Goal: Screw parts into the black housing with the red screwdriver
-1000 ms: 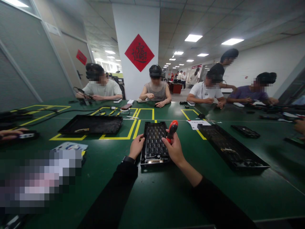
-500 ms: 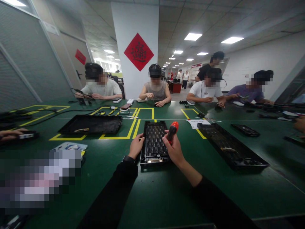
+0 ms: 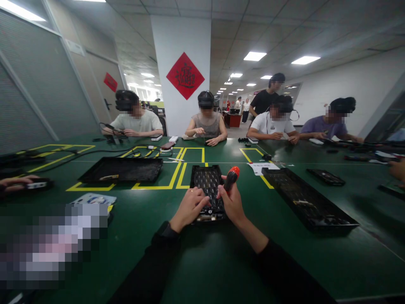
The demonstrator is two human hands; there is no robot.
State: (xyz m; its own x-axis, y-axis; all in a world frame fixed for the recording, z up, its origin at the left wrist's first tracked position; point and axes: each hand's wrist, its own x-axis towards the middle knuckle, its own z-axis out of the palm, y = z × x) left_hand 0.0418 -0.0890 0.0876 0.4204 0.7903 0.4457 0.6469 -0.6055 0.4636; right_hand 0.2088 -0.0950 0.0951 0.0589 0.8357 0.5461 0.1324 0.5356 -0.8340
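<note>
A narrow black tray (image 3: 207, 179) with rows of small shapes inside lies on the green table in front of me. My left hand (image 3: 190, 207) reaches over its near left part, fingers bent and close together; whatever they may hold is hidden. My right hand (image 3: 232, 202) is wrapped round a screwdriver with a red and black handle (image 3: 232, 177) at the tray's right edge. The handle's red end points up, and the tool's tip cannot be made out.
Larger black trays lie left (image 3: 122, 169) and right (image 3: 310, 202). A white paper (image 3: 262, 168), a small black case (image 3: 325, 176), cables and yellow tape are on the table (image 3: 142, 236). Several people sit opposite; another person's hand (image 3: 14, 182) is at far left.
My left hand has moved from the tray's left edge to over its near part. My right hand still holds the screwdriver, in nearly the same place. The view has tilted up slightly.
</note>
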